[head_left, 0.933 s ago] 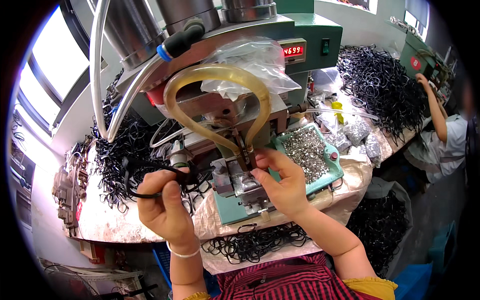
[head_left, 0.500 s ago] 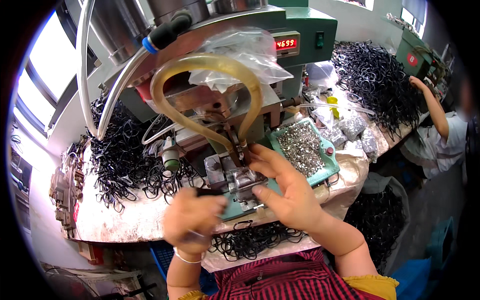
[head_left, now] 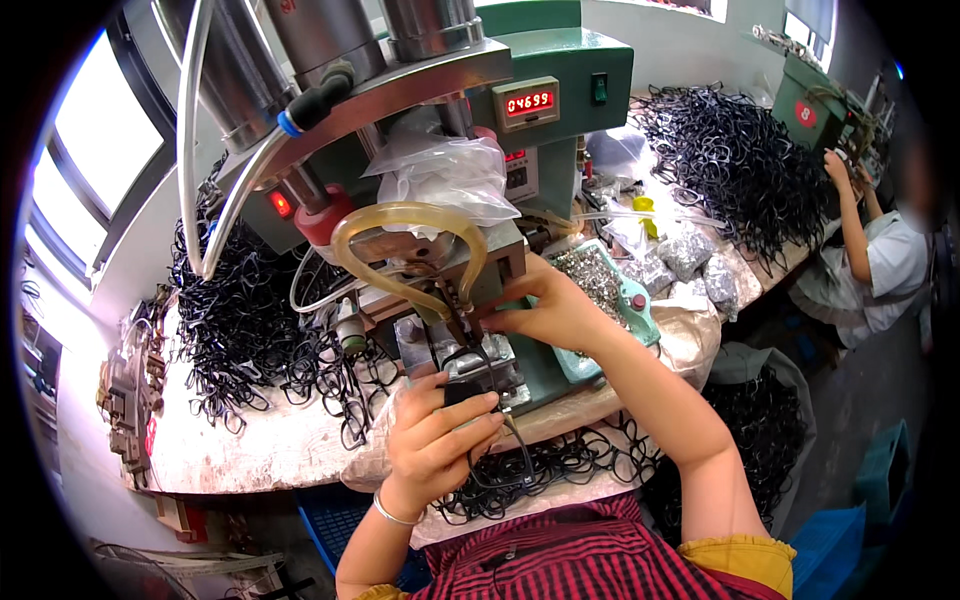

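Observation:
My left hand point(head_left: 435, 435) grips a black eyeglass frame point(head_left: 490, 420) and holds it against the metal fixture point(head_left: 455, 355) at the base of the green press machine point(head_left: 540, 110). My right hand point(head_left: 545, 310) rests at the right side of that fixture, fingertips pinched near the frame's top; what it pinches is too small to tell. A yellowish rubber hose point(head_left: 405, 225) loops just above the fixture. A teal tray of small metal parts point(head_left: 600, 285) lies right behind my right hand.
Heaps of black frames lie on the bench at the left point(head_left: 250, 320), on my lap edge point(head_left: 560, 465) and far right point(head_left: 735, 160). Plastic bags of parts point(head_left: 690, 255) sit past the tray. Another person point(head_left: 880, 250) works at a second green machine point(head_left: 815, 105).
My left hand came in from the left pile with a black frame and now holds it at the fixture. My right hand stayed near the fixture. The view has shifted slightly.

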The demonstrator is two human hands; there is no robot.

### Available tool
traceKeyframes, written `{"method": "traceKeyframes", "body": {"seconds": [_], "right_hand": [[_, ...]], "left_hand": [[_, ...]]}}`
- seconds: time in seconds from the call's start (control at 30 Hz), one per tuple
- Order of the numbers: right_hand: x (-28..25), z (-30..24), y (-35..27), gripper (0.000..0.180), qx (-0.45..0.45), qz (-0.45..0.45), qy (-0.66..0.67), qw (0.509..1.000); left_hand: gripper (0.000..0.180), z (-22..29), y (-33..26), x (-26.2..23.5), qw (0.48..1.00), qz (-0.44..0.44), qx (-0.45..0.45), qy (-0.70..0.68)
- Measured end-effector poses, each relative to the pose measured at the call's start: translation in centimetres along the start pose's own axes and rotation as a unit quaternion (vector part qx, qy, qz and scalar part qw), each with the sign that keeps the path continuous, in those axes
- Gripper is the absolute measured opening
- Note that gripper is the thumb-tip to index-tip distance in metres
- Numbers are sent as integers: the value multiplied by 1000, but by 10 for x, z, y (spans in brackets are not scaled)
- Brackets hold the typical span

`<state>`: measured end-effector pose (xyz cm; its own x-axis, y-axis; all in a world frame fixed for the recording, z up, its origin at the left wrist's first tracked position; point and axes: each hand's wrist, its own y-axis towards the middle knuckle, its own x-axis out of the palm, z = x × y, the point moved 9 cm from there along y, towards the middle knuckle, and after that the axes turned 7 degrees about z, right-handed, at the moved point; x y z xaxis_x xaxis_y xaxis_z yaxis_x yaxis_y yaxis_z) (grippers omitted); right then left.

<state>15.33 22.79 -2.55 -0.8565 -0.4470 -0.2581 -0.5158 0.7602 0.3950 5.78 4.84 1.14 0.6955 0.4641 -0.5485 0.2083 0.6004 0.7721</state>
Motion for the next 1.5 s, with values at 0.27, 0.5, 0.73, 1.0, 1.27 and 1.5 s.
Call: {"method": "traceKeyframes", "body": {"seconds": [0.27, 0.5, 0.73, 1.0, 1.27, 1.5], "right_hand": [[-13, 10, -24, 18, 33, 166, -22, 985], [-51, 52, -64, 14, 156, 271, -20, 950], [-47, 34, -70, 13, 68, 273, -131, 951], [-104, 25, -157, 15, 52, 336, -257, 905], [-3, -24, -42, 22, -64, 220, -24, 973], [19, -5, -47, 45, 64, 214, 175, 959]], "left_hand": [[33, -9, -91, -67, 941, 209, -122, 238], [13, -89, -81, -206, 869, 272, -265, 316], [25, -276, -160, -141, 801, -29, -341, 491], [18, -200, -140, -177, 762, 129, -341, 536], [15, -203, -144, -72, 711, 364, -505, -328], [16, -147, -136, -28, 635, 382, -519, -427]]}}
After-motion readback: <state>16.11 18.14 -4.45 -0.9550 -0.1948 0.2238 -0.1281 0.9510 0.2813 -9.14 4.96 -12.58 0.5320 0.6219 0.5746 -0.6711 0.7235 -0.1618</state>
